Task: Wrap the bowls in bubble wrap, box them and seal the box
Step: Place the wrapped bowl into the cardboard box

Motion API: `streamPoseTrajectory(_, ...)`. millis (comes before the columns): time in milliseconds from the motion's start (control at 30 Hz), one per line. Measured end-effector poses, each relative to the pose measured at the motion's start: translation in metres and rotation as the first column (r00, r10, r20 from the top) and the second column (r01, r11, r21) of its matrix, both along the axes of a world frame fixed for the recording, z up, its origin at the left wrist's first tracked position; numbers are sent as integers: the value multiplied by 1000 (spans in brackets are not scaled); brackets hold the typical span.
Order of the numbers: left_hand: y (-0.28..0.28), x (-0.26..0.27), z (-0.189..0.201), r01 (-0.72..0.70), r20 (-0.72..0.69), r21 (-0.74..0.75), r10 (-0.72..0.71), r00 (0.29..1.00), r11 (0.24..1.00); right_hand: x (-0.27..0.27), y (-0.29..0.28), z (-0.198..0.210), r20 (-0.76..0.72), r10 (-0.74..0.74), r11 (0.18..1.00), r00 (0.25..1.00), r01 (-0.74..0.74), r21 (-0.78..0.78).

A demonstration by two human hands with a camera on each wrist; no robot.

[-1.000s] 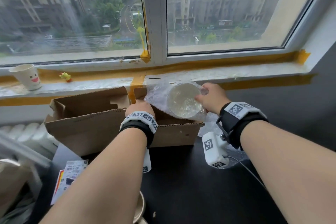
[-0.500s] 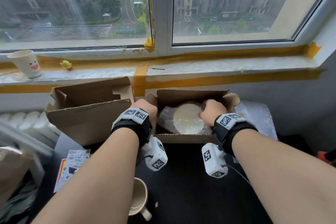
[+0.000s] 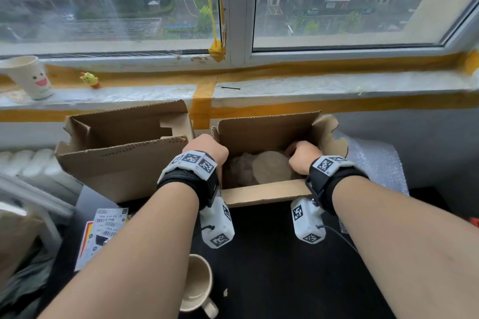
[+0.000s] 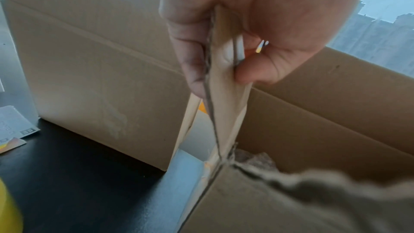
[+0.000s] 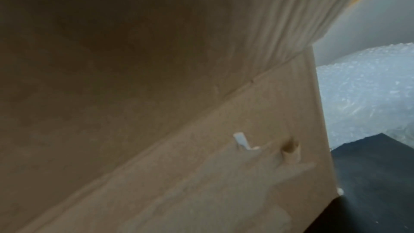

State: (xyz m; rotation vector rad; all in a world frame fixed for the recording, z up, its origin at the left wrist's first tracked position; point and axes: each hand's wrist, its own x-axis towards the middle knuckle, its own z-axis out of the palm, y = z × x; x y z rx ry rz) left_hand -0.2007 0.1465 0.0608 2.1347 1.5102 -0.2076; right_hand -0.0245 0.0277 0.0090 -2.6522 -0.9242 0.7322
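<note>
Pinching the upright left flap (image 4: 226,84) of the open box (image 3: 261,193), the left hand (image 3: 207,149) has thumb and fingers closed on the cardboard. The right hand (image 3: 302,156) reaches inside, its grip curled on the wrapped bowl (image 3: 269,167) lying in the box on the dark worktop (image 3: 272,267). Spare bubble wrap (image 3: 375,160) lies just right of it; a second box (image 3: 124,153) stands left.

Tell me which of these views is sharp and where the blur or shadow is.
Head view: daylit and sharp, window lines bowed, wrapped bowl shaded inside the box. Left wrist view: left hand clear, near box edge blurred. Right wrist view: dim, soft cardboard fills it; bubble wrap bright.
</note>
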Motion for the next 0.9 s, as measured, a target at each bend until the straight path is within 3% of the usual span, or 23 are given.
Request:
streamPoseTrajectory(300, 5, 4, 0, -60, 56, 60, 56, 997, 996, 4, -3, 20, 74, 107, 988, 992, -114, 107)
streamPoseTrajectory(600, 20, 21, 17, -208, 143, 148, 187, 972, 967, 19, -13, 43, 217, 15, 949, 976, -83, 304)
streamPoseTrajectory(733, 8, 29, 16, -145, 156, 158, 121, 980, 977, 19, -18, 46, 244, 2, 927, 970, -93, 363)
streamPoseTrajectory(900, 0, 41, 32, 6, 120, 314, -46, 992, 949, 24, -28, 61, 256, -71, 869, 964, -67, 490)
